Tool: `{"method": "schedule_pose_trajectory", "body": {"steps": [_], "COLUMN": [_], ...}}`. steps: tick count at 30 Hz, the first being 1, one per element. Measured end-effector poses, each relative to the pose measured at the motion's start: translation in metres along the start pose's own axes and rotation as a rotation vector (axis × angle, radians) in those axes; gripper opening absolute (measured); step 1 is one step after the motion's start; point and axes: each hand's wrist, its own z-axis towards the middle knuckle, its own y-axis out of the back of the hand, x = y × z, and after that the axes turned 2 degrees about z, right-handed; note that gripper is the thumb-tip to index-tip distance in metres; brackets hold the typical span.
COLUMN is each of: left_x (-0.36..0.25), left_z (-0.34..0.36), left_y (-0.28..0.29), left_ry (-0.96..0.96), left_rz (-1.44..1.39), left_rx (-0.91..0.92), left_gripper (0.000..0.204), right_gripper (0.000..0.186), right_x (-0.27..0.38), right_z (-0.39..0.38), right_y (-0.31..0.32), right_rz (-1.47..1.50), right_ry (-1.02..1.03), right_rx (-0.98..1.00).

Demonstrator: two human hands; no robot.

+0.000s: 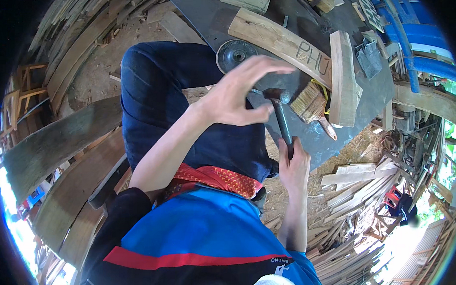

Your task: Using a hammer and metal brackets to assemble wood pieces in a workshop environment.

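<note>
My right hand (294,165) is closed round the lower end of the dark handle of a hammer (282,123). The hammer's metal head points up, close to the dark tabletop (316,140). Just left of it, my left hand (237,92) is raised with thumb and fingers spread in a curve and nothing visible between them. A round dark disc (233,51) lies partly behind that hand. Right of the hammer head rests a wide paintbrush (308,102) with pale bristles and a wooden handle. A wooden plank (264,33) with dark hand-drawn letters lies beyond both hands.
A wooden block (343,78) lies against the plank's right end, and another block (247,0) at the far edge. Long boards (62,131) stand at the left. Scrap wood (356,197) piles up at the right. Blue metal bars (407,43) rise at the far right.
</note>
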Motion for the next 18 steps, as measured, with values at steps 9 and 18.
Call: {"method": "schedule_pose_trajectory", "body": {"steps": [9,18], "left_x": [0.007,0.011], "left_z": [0.013,-0.008], "left_y": [-0.055,-0.076], "left_ry": [0.184,0.285], "left_rz": [-0.260,-0.179], "left_rx": [0.129,-0.169], "left_gripper": [0.031,0.028], "right_gripper": [0.030,0.032], "right_x": [-0.006,0.021], "right_z": [0.001,0.010], "right_y": [0.002,0.034], "right_rz": [-0.057,-0.274], "right_ry": [0.008,0.094], "right_rx": [0.025,0.123]}}
